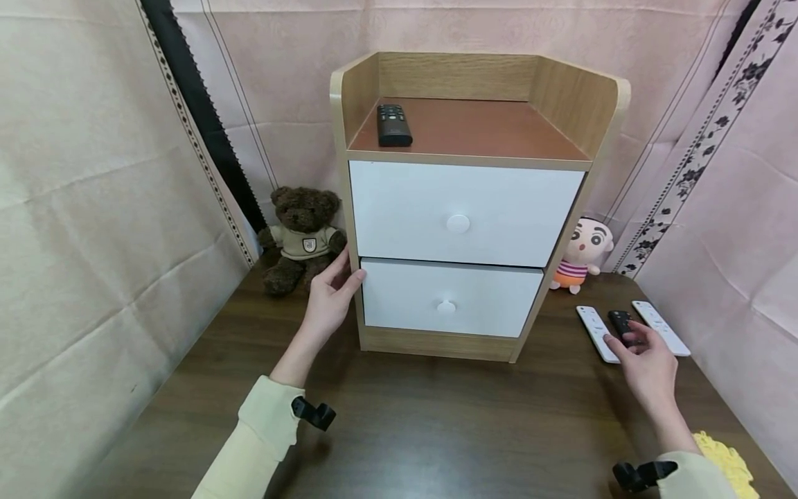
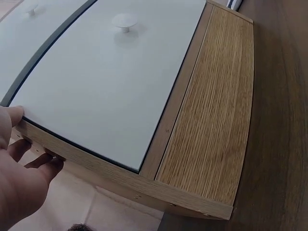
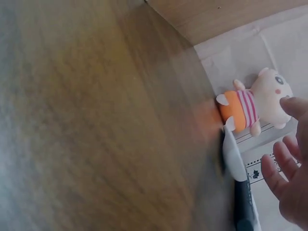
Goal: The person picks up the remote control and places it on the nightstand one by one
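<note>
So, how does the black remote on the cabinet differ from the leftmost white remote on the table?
The cabinet remote is black, the table remote white. The cabinet remote lies alone on the top shelf; the table remote lies by the right hand. Both lie flat.

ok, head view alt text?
Left hand holds the edge of a wood-grain cabinet with two white drawers; right hand hovers by a black remote between two white remotes. Another black remote lies on top; a brown teddy bear and striped-shirt doll flank the cabinet.
</note>
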### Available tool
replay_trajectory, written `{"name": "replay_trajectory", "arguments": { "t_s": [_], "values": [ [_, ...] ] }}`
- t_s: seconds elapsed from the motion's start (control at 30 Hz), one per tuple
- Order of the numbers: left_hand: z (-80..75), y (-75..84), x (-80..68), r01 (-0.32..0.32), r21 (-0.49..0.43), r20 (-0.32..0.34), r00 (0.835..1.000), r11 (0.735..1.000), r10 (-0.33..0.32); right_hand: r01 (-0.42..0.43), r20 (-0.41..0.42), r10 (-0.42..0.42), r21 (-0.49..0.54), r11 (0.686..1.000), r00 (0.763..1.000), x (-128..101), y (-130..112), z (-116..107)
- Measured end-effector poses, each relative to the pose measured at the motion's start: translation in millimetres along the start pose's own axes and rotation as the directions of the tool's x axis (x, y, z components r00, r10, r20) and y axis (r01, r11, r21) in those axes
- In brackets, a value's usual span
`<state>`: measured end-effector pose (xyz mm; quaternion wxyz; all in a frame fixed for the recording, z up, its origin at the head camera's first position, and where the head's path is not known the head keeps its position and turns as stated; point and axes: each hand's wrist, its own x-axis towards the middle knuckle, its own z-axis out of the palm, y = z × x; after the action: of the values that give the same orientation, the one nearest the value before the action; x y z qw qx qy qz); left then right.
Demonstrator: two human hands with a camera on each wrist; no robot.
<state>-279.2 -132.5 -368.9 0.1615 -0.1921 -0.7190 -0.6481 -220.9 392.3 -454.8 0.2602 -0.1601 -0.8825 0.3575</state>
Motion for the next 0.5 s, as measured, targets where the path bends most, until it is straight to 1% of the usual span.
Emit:
{"name": "replay_trajectory", "arguments": {
  "t_s": [0.2, 0.3, 0.5],
  "values": [
    [-0.6, 0.9, 0.7, 0.015, -0.031, 0.002, 1.000, 0.999, -0.015, -0.061, 0.027, 0.062, -0.047, 0.997, 0.998, -1.9, 10.2, 5.6],
    [-1.1, 0.1, 0.9, 0.008, -0.039, 0.005, 1.000, 0.999, -0.008, -0.093, 0.029, 0.094, -0.034, 0.995, 0.995, -3.8, 13.9, 7.7],
    [-2.3, -1.5, 1.2, -0.014, -0.047, 0.020, 1.000, 0.999, 0.015, -0.148, 0.062, 0.150, -0.038, 0.988, 0.987, -6.7, 15.9, 11.5]
  ]
}}
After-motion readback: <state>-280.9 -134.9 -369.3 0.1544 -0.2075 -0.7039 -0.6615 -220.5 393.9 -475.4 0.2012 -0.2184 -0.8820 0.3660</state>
